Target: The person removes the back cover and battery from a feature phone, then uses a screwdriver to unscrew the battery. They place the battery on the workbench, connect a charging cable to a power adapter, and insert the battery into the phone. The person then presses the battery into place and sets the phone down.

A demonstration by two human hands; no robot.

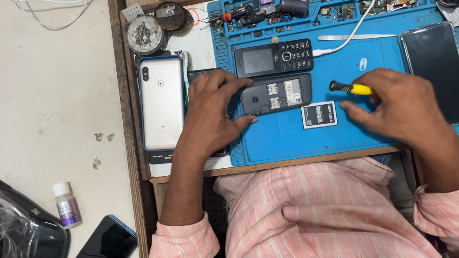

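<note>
Now left hand [216,110] pressed open against opened keypad phone [276,94]. Right hand [401,103] gripping yellow screwdriver [351,88], just beside loose battery [319,115].

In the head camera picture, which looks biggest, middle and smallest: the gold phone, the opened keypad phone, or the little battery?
Largest to smallest:
1. Gold phone, lying back up beside the left hand.
2. Opened keypad phone, with its back cover off.
3. Battery, lying on the blue mat near the right hand.
All lie flat on one bench, so the order is safe.
</note>
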